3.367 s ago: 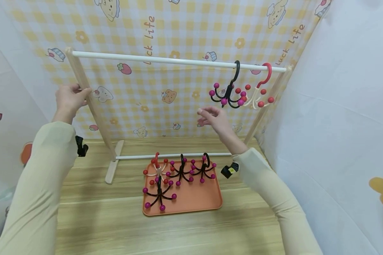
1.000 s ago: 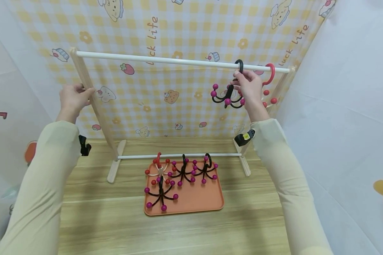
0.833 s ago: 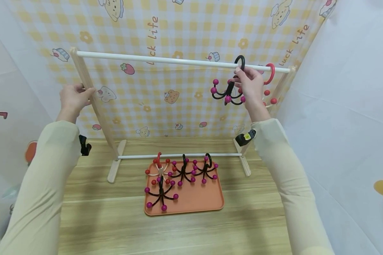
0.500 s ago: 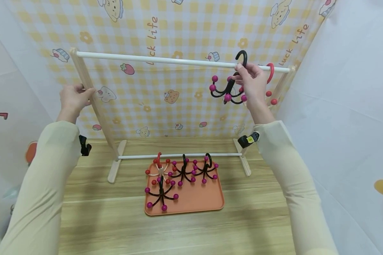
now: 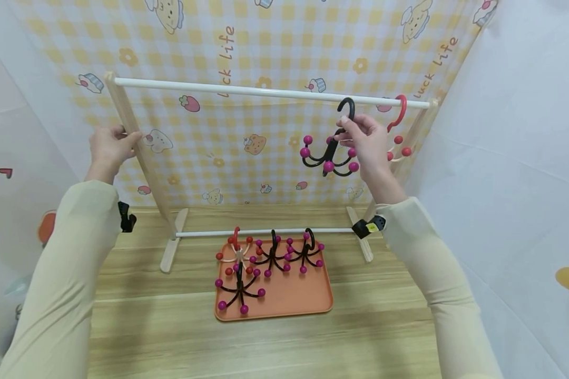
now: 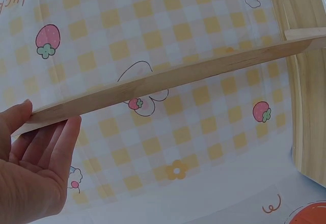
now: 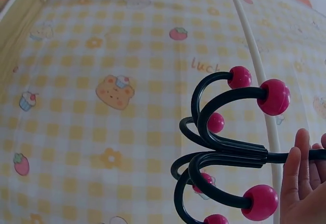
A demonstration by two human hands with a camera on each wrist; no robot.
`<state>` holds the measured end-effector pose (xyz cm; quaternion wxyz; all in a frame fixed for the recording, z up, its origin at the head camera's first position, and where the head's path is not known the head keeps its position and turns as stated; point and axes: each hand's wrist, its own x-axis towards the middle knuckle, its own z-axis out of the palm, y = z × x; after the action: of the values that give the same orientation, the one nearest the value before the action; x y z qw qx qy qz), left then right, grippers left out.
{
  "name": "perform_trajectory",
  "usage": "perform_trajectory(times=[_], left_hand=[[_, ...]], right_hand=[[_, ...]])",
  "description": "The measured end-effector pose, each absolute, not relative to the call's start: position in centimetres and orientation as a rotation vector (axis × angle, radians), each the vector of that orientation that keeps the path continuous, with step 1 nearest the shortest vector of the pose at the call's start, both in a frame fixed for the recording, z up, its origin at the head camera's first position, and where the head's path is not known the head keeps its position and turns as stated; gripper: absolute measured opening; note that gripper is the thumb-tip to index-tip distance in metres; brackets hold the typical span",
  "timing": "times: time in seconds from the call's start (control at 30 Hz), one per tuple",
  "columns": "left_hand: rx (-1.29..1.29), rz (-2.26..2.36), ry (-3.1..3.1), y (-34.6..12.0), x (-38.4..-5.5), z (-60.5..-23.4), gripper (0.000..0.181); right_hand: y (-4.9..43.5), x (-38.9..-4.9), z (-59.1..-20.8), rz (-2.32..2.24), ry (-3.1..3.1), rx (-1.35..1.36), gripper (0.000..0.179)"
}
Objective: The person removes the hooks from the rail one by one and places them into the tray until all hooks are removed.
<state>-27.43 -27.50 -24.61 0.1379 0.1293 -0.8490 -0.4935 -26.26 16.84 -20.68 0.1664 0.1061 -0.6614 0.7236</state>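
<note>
My right hand (image 5: 372, 147) pinches the stem of a black claw-shaped hook hanger (image 5: 331, 151) with magenta ball tips. Its curved hook stands in front of the white top rod (image 5: 246, 90), off it. In the right wrist view the hanger's arms (image 7: 229, 94) fan out beyond my fingertips (image 7: 293, 168). My left hand (image 5: 109, 150) grips the left wooden post (image 5: 147, 173) of the rack; thumb and fingers lie on either side of the post (image 6: 153, 84) in the left wrist view. A red-hooked hanger (image 5: 401, 110) hangs at the rod's right end, partly hidden by my right hand.
Below the rack, an orange tray (image 5: 298, 300) on the wooden table (image 5: 265, 347) holds several hangers: a red-and-cream one (image 5: 237, 245) and black ones, such as the front one (image 5: 239, 289). A white lower rod (image 5: 204, 233) runs behind it. Patterned cloth (image 5: 275, 42) backs the rack.
My right hand has reached the black hanger, lifted its hook off the top rod, then brought it down, left and in front of the rod. My left hand keeps its grip on the post.
</note>
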Motion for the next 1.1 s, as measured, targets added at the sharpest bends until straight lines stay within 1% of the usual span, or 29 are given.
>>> perform_trajectory(times=[0.2,0.63,0.97,1.03,1.1], left_hand=[[0.374,-1.407,-2.461,-27.6,-27.7,-24.9,0.055],[0.376,-1.43,-2.449,-27.7,-27.6,-24.8,0.057],[0.377,-1.464,-2.434,-27.8,-27.6,-24.8,0.056],[0.38,-1.469,-2.434,-27.7,-27.6,-24.7,0.055],[0.385,-1.471,-2.438,-27.7,-27.6,-24.7,0.055]], right_hand=[[16.5,-25.6,-22.4,2.076,-1.936,0.347,0.01],[15.6,-24.3,-25.6,2.134,-2.09,0.345,0.009],[15.0,-23.3,-27.7,2.178,-2.196,0.328,0.019],[14.9,-23.0,-28.1,2.187,-2.209,0.34,0.019],[14.8,-22.8,-28.6,2.196,-2.227,0.351,0.024]])
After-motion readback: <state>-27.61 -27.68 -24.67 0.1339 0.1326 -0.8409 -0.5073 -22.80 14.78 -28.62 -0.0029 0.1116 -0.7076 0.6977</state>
